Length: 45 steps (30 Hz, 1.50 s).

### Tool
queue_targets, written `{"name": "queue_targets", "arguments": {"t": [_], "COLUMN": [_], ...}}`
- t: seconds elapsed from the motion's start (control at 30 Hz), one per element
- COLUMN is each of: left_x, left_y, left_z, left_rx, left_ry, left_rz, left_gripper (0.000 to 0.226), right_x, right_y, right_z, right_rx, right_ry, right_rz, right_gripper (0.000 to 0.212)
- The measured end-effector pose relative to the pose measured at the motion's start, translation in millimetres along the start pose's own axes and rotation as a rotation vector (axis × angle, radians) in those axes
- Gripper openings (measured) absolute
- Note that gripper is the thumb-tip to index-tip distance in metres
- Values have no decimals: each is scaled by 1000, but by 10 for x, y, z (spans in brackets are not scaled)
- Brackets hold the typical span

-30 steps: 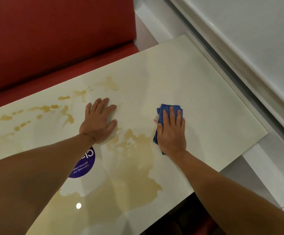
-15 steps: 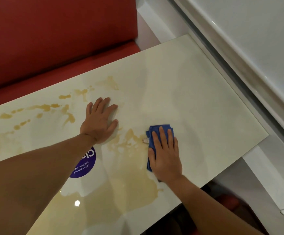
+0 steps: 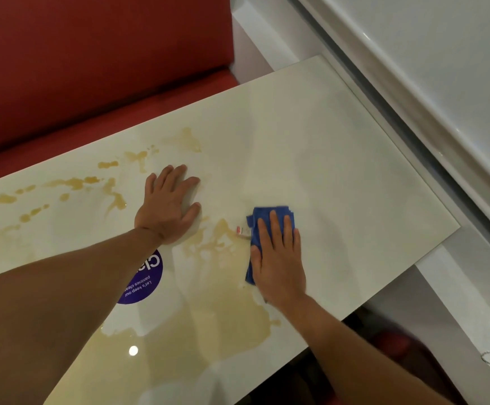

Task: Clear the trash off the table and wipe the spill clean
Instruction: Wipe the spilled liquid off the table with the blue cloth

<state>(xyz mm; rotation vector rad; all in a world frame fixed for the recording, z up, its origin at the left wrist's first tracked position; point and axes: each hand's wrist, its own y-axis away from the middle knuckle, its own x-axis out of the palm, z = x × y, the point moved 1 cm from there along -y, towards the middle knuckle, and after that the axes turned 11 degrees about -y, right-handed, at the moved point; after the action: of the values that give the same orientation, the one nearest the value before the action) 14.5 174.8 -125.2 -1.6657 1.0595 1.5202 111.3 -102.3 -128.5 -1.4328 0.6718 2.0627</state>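
Spill (image 3: 208, 320), a tan liquid, pools on the near middle of the pale glossy tabletop (image 3: 354, 171), with splashes trailing to the far left. The right hand (image 3: 278, 258) presses a folded blue cloth (image 3: 267, 213) flat at the puddle's right edge, fingers extended, a small white tag beside it. The left hand (image 3: 169, 206) lies open and flat on the tabletop. A round purple sticker (image 3: 147, 280), half hidden by the forearm, reads "Let's keep our pantries clea…".
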Motion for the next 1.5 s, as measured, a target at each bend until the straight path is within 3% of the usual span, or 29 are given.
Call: {"name": "queue_targets", "arguments": {"t": [0.17, 0.57, 0.8, 0.97, 1.13, 1.3, 1.5], "left_x": [5, -12, -26, -36, -22, -21, 0], "left_y": [-8, -4, 7, 2, -11, -21, -22], "left_z": [-1, -3, -3, 0, 12, 10, 27], "left_rx": [0, -9, -2, -16, -10, -7, 6], "left_ry": [0, 11, 15, 18, -15, -18, -9], "left_rz": [-14, -10, -4, 6, 25, 29, 12], "left_gripper": [57, 59, 60, 61, 60, 60, 61], "right_x": [0, -84, -50, -188, -349, -288, -33], "right_y": [195, -831, 235, 583, -194, -1089, -828], "right_z": [11, -21, -34, -507, -819, -389, 211], "right_rx": [-54, -9, -90, -213, 63, 204, -195], "right_ry": [-15, -23, -51, -42, -59, -19, -21], "right_rz": [29, -2, 46, 146, 49, -40, 60], "right_gripper": [60, 57, 58, 56, 59, 62, 57]}}
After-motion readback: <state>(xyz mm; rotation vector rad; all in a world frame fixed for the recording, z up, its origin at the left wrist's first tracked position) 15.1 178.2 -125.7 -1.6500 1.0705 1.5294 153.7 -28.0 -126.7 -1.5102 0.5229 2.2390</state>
